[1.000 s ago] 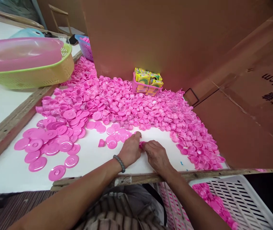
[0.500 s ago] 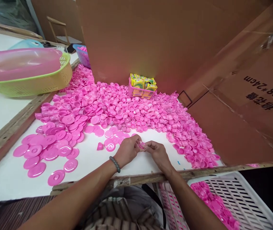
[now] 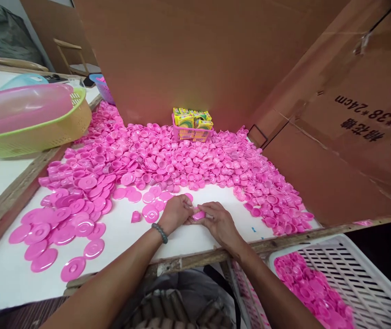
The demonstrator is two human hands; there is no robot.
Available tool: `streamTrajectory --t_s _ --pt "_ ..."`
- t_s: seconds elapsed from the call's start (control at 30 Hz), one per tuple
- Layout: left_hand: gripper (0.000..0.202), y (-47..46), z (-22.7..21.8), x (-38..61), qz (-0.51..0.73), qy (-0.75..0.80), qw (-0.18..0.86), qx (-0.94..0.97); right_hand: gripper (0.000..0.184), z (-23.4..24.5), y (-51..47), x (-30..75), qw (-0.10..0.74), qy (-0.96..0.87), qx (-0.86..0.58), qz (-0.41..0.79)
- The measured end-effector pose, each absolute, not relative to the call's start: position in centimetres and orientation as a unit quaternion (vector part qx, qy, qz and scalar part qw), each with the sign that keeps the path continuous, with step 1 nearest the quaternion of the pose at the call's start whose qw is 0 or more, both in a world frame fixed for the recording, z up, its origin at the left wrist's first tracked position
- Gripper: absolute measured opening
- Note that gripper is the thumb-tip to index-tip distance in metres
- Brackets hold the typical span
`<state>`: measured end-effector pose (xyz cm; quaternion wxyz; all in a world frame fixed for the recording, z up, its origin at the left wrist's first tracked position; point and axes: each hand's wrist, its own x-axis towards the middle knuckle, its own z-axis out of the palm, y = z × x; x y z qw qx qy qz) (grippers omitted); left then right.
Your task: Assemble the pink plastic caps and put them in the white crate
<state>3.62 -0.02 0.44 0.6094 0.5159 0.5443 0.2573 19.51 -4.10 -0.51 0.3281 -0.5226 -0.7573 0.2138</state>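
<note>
Both hands meet above the white tabletop, close to its front edge. A small shiny pink plastic piece is pinched between them, partly covered by fingers; its exact shape is hard to make out. My left hand, with a beaded bracelet at the wrist, grips it from the left with closed fingers. From the right, my right hand has thumb and fingers closed on the same piece. Left of my hands lie a single small pink cup and a flat round pink disc.
A large heap of small pink cups curves around behind and to the right. Pink discs spread at left. A pink basket of yellow boxes stands against cardboard. A white crate holds pink pieces lower right; a yellow-green basket is left.
The whole view has shifted slightly. Between my fingers the pink piece has turned, showing a broader shiny side. My right hand's fingers now wrap further around it.
</note>
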Motion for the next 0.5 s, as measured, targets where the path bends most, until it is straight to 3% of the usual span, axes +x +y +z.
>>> streamTrajectory --t_s 0.3,0.5 --pt "0.028 0.5 0.5 3.6 0.204 0.545 0.623 0.522 0.022 -0.1 -2.8 19.8 0.305 -0.752 -0.525 0.256" --pt "0.026 -0.3 -0.4 3.2 0.287 0.510 0.595 0.551 0.026 0.3 -4.3 18.7 0.300 -0.723 -0.594 0.186"
